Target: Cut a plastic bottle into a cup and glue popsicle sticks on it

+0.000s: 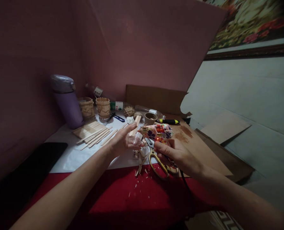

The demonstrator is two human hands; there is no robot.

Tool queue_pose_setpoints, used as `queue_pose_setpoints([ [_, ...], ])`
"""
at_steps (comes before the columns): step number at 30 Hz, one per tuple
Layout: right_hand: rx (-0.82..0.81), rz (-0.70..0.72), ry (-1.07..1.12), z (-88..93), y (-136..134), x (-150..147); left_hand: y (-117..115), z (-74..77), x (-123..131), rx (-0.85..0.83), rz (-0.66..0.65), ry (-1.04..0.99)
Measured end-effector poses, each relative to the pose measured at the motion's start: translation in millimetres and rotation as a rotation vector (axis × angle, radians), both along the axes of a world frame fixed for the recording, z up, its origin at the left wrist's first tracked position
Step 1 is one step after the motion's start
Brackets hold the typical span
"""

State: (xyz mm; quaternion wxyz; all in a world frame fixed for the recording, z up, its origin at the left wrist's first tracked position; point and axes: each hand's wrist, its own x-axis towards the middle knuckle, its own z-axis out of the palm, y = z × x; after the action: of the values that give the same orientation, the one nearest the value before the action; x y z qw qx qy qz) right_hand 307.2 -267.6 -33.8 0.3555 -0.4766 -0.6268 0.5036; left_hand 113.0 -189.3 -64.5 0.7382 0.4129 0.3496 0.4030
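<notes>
My left hand is closed around a clear plastic bottle piece, with wooden craft sticks upright at its near side, by the thumb. In my right hand is a flower-patterned glue gun, its tip pointing left at the sticks and a small red light glowing on it. Gold-handled scissors lie just below the glue gun, partly behind my right fingers. Cut stick scraps are strewn below the bottle piece. Whether the tip touches the sticks is too small to tell.
Loose craft sticks lie left on white paper. Behind stand a purple bottle, two decorated wooden cups and a brown cup. Twine balls, a blue cutter and a yellow-black knife lie near. Cardboard covers the right.
</notes>
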Motion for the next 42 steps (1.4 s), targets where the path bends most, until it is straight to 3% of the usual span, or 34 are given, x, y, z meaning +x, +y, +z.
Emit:
queue_pose_setpoints([
  [42,0.019,-0.021,0.001,1.8,5.3,4.6,-1.8,0.8,1.0,0.048,-0.04,0.045],
])
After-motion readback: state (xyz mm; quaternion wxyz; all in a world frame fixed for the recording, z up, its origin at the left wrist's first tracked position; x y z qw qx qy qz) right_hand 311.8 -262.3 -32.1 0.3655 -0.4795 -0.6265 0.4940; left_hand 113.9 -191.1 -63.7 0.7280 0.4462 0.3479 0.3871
